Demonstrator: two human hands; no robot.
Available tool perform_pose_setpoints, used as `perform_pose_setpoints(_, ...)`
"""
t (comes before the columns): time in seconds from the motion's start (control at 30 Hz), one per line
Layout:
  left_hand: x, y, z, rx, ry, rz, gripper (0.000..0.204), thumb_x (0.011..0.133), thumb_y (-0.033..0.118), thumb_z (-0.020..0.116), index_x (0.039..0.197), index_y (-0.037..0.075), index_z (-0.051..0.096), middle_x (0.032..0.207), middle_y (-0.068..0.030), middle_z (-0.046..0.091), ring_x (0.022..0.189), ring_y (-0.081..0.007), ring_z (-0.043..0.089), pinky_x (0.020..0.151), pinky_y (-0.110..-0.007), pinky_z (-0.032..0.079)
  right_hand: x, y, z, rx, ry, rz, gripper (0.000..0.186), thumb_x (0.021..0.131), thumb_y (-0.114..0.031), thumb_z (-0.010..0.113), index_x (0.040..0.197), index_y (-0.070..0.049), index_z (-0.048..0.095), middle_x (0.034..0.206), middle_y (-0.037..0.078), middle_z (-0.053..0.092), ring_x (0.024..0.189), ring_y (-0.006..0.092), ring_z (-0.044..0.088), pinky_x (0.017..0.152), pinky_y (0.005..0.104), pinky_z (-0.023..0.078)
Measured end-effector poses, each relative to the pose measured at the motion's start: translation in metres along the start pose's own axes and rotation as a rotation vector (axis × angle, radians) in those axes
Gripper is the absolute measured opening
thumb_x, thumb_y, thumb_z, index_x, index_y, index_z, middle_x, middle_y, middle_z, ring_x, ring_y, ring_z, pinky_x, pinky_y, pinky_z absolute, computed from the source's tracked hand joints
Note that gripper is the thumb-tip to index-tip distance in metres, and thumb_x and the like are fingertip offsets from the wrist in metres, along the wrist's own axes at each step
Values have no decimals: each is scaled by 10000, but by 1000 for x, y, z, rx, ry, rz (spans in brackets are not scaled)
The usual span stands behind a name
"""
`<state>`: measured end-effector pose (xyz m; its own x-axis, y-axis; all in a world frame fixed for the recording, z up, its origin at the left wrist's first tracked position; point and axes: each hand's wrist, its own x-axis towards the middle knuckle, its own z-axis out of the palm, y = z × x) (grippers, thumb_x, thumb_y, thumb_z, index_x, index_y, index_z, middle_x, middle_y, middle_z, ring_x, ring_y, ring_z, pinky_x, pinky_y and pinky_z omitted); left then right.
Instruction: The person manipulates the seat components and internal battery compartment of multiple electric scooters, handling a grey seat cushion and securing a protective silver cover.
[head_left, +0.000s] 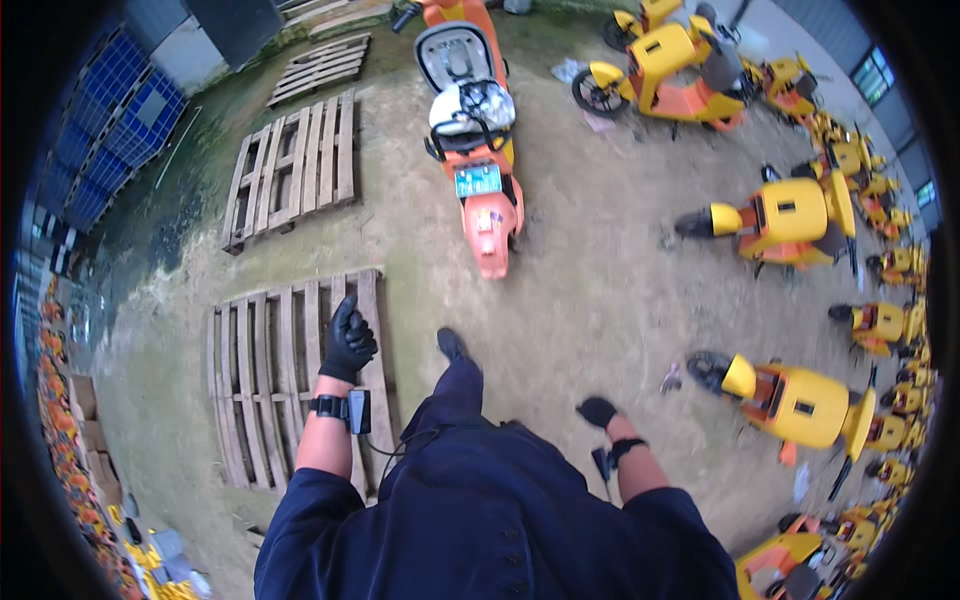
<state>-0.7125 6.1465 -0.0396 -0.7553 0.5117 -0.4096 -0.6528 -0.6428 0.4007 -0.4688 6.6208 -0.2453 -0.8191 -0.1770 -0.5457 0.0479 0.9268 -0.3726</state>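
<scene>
My left hand [350,340], in a black glove, is raised in front of me with its fingers curled in and nothing visible in them. Below it, beyond a black wrist strap, a small dark box-like device [359,411] sits on the forearm with a cable. Behind that hand in the view lies a wooden pallet [243,370] on the ground. My right hand [597,412], also black-gloved, hangs at my right side over bare floor; its fingers do not show clearly. One dark shoe [451,343] steps forward. Ahead stands an orange scooter [490,235] with its seat up and a white bag [460,110] on it.
More pallets [295,170] lie at the left. Blue caged tanks [125,115] stand at the far left. Yellow scooters [800,405] line the right side, with several more behind. Scraps of litter [670,378] lie on the stained floor.
</scene>
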Motion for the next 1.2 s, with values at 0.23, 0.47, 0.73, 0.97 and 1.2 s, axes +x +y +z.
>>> perform_pose_setpoints(0.23,96,71,-12,-32,80,43,522,903,444,344,493,147,474,335,53,231,258,-95,224,279,-231,199,2,3,-4,1315,-138,1039,228,800,-247,544,861,-28,553,744,159,588,603,316,583,537,453,505)
perform_pose_setpoints(0.47,226,155,-12,90,272,-70,312,843,407,510,760,113,575,452,64,358,355,-65,325,317,-216,253,158,-22,-158,1637,-62,704,220,817,-274,542,884,-64,536,770,114,599,601,229,577,540,369,512)
perform_pose_setpoints(0.73,295,202,4,230,372,31,254,837,326,530,908,85,573,720,-53,587,594,-150,535,526,-251,433,377,20,-289,1083,-67,458,140,797,-239,546,755,-107,521,642,80,551,483,197,530,444,326,466)
perform_pose_setpoints(0.97,364,281,1,419,327,70,226,849,317,504,924,112,560,823,-72,600,719,-193,570,616,-277,463,465,-46,-410,1409,262,348,331,780,-332,600,977,-93,483,779,98,566,558,203,563,497,346,504)
perform_pose_setpoints(1.2,532,375,87,758,399,-68,431,829,472,488,1094,132,495,937,-69,570,755,-204,561,615,-308,452,525,-78,-456,1019,509,524,759,715,-434,659,1264,-44,309,984,174,547,687,277,589,598,362,511)
